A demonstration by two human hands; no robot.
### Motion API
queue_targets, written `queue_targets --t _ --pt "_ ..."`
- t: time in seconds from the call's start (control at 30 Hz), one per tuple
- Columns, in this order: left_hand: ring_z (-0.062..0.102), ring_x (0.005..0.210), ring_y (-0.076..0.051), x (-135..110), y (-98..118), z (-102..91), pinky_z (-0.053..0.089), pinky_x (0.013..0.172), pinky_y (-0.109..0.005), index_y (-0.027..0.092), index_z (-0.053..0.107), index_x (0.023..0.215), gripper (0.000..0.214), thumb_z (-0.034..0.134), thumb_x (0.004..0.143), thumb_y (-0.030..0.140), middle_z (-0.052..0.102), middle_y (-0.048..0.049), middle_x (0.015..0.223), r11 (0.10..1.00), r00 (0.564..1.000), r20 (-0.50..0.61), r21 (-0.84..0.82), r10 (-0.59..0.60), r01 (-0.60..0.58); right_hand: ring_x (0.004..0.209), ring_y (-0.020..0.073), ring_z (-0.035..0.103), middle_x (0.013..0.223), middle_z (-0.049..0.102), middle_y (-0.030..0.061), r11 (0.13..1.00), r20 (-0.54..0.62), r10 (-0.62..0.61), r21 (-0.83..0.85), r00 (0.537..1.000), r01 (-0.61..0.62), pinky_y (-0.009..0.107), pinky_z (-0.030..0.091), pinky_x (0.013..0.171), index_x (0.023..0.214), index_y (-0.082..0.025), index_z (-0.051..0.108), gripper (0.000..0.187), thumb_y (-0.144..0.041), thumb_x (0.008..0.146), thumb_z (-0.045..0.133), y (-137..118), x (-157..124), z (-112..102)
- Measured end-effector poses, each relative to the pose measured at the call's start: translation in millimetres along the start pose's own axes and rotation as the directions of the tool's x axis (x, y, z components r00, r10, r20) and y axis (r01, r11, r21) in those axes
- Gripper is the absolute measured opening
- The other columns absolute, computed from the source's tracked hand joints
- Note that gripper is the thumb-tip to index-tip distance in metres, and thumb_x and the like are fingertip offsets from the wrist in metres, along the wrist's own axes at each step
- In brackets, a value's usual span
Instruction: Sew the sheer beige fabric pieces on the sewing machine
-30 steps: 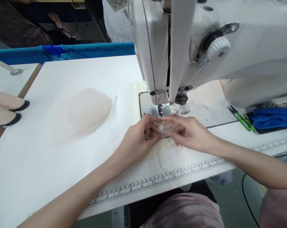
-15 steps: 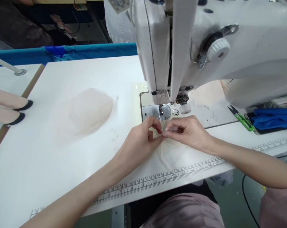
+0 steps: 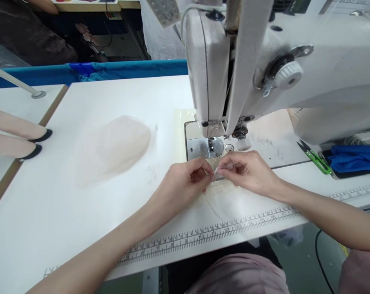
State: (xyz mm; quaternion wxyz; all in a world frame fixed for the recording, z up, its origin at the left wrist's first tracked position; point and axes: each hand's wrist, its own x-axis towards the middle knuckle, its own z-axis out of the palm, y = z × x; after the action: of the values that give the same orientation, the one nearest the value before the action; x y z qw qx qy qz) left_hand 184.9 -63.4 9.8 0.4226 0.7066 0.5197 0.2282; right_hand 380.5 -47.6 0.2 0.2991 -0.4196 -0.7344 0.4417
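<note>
My left hand (image 3: 183,185) and my right hand (image 3: 246,171) meet in front of the needle of a white sewing machine (image 3: 264,73). Each hand pinches the top edge of a sheer, pale piece of fabric (image 3: 230,202) that lies on the white table (image 3: 50,212) below them. The fingertips of the two hands almost touch. The metal needle plate (image 3: 203,148) lies just beyond the fingers.
A heap of the same sheer peach fabric (image 3: 114,145) lies to the left. Green thread snips (image 3: 315,157) and blue cloth (image 3: 355,159) sit at the right under the machine arm. A printed ruler (image 3: 221,228) runs along the table's near edge. Stocking forms with black toes (image 3: 16,141) rest far left.
Both hands have drawn slightly back from the needle plate toward me, still pinching the sheer piece. The camera has tilted a little.
</note>
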Motion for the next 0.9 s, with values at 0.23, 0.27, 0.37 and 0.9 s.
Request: queue_targets --t 0.23,0.27,0.37,0.9 --pt "0.054 0.053 -0.009 -6 -8 5.2 0.04 0.05 -0.02 0.019 0.06 0.08 0.013 0.053 0.09 0.021 0.064 0.0022 0.065 0.803 0.859 -0.196 0.498 0.473 -0.329 0.048 0.0076 0.052 0.057 0.058 -0.0072 0.999 0.031 0.031 0.019 0.999 -0.032 0.021 0.044 0.051 0.099 -0.018 0.061 0.016 -0.022 0.084 0.062 0 -1 -2" --pt "0.053 0.052 -0.009 -7 -9 5.5 0.04 0.049 -0.02 0.019 0.06 0.08 0.013 0.052 0.09 0.02 0.063 0.0023 0.063 0.754 0.828 -0.187 0.551 0.528 -0.356 0.047 0.0076 0.051 0.056 0.057 -0.0078 1.0 0.034 0.019 0.02 0.999 -0.02 0.021 0.044 0.051 0.101 -0.018 0.06 0.017 -0.022 0.085 0.061 0 -2 -3" --pt "0.053 0.051 -0.008 -6 -10 5.5 0.04 0.049 -0.02 0.019 0.06 0.081 0.014 0.051 0.092 0.019 0.062 0.0029 0.061 0.668 0.776 -0.166 0.636 0.608 -0.387 0.045 0.0074 0.048 0.054 0.052 -0.0093 0.999 0.04 -0.035 0.011 0.999 0.035 0.021 0.042 0.049 0.105 -0.018 0.058 0.019 -0.022 0.086 0.059 2 -3 -3" --pt "0.052 0.051 -0.008 -5 -11 5.3 0.04 0.049 -0.02 0.018 0.057 0.084 0.008 0.054 0.09 0.017 0.062 0.004 0.062 0.603 0.715 -0.151 0.669 0.682 -0.434 0.043 0.0053 0.039 0.052 0.039 -0.0125 0.979 0.096 -0.181 -0.082 0.979 0.188 0.018 0.036 0.047 0.102 -0.021 0.051 0.017 -0.014 0.087 0.053 5 -3 -2"
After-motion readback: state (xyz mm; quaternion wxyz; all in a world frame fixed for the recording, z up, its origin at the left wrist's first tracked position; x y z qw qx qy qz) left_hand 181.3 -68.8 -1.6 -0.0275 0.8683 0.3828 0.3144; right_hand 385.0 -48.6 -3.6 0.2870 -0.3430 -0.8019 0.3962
